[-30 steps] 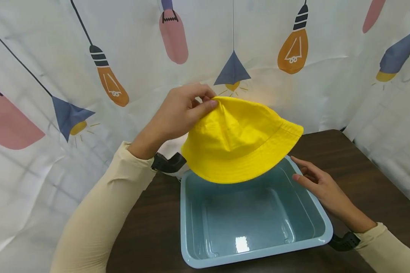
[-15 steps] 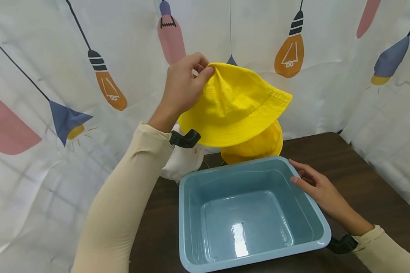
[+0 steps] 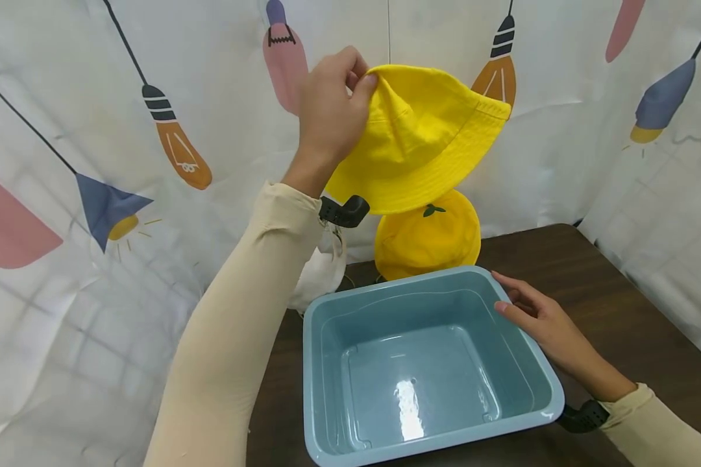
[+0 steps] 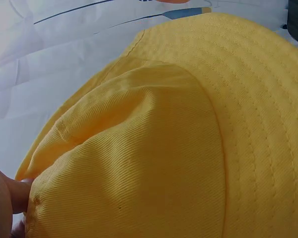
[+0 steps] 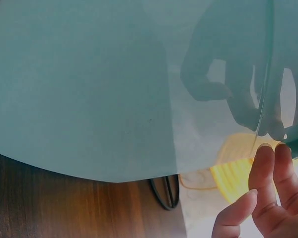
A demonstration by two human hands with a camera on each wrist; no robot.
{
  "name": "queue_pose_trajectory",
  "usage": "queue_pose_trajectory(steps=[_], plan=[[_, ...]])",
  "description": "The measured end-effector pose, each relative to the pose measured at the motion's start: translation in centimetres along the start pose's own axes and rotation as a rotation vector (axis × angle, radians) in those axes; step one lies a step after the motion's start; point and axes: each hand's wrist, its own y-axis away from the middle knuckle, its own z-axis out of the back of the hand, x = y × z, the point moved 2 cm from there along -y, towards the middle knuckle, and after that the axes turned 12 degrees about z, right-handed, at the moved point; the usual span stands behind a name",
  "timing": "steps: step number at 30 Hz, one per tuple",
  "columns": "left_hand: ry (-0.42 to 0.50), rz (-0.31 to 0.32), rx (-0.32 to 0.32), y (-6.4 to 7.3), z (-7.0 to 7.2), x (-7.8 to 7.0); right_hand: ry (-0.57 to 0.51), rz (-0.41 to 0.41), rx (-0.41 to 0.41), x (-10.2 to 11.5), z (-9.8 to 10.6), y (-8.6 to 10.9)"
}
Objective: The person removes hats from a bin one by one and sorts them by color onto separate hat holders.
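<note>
My left hand point(image 3: 334, 107) pinches the crown of a yellow bucket hat point(image 3: 423, 139), held in the air with its stitched brim hanging down to the right. In the left wrist view the hat point(image 4: 179, 148) fills most of the picture, and only bits of the fingers show at its crown. A light blue plastic basin point(image 3: 561, 395) with nothing in it stands on the table. At its right rim rests my right hand point(image 3: 546, 321), fingers fairly straight. In the right wrist view those fingertips touch the basin point(image 5: 89, 99), the thumb apart.
Behind the basin sits a second yellow hat point(image 3: 426, 237) with a green leaf sprig on top. A white cloth item point(image 3: 321, 275) is beside it, partly hidden by my left forearm. The dark wooden table point(image 3: 596, 292) meets a patterned curtain point(image 3: 561, 149) at the back.
My left hand has raised the bucket hat from over the basin, up and slightly right. The second yellow hat behind has come into sight. My right hand stays at the rim.
</note>
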Motion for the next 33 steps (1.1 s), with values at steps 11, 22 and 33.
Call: queue_pose_trajectory(steps=[11, 22, 33], plan=[[-0.073, -0.067, 0.139, 1.7, -5.5, 0.5, -0.002, -0.007, -0.005, 0.1, 0.0, -0.2], [-0.122, -0.242, 0.333, 5.2, -8.2, 1.4, -0.012, -0.028, -0.010, 0.1, 0.0, -0.1], [-0.229, -0.293, 0.494, 6.2, -8.8, 2.4, -0.004, -0.013, -0.012, 0.1, -0.2, 0.0]])
